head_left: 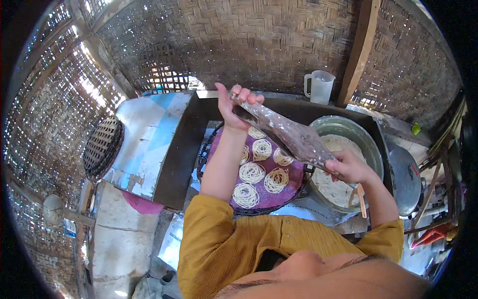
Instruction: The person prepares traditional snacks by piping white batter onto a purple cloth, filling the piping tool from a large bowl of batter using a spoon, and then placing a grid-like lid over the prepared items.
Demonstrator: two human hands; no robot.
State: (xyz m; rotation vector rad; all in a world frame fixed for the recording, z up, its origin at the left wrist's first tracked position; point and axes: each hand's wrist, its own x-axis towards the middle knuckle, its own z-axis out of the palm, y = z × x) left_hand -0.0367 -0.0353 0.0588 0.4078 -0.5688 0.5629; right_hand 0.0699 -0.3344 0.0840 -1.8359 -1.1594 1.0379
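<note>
Both hands grip a long brown tool (pixel 285 132), spotted with white, with a dark gap along its lower side; it looks like a wooden press. My left hand (pixel 237 108) holds its upper left end, thumb pointing up. Around its lower right end my right hand (pixel 347 166) is closed. The tool slants above a round tray lined with purple cloth (pixel 224 149). Several nests of pale thin strands (pixel 252 172) lie on the cloth, some partly hidden by the tool and my left arm. Under my right hand is a large metal basin (pixel 373 153) of pale floury dough (pixel 328 190).
An orange-handled utensil (pixel 361 200) leans at the basin's rim. A plastic jug (pixel 321 86) stands behind. At left are a blue-and-white board (pixel 149 129) and a woven basket (pixel 104 147). A lidded metal pot (pixel 403 179) sits at right. Woven bamboo walls (pixel 261 41) enclose the space.
</note>
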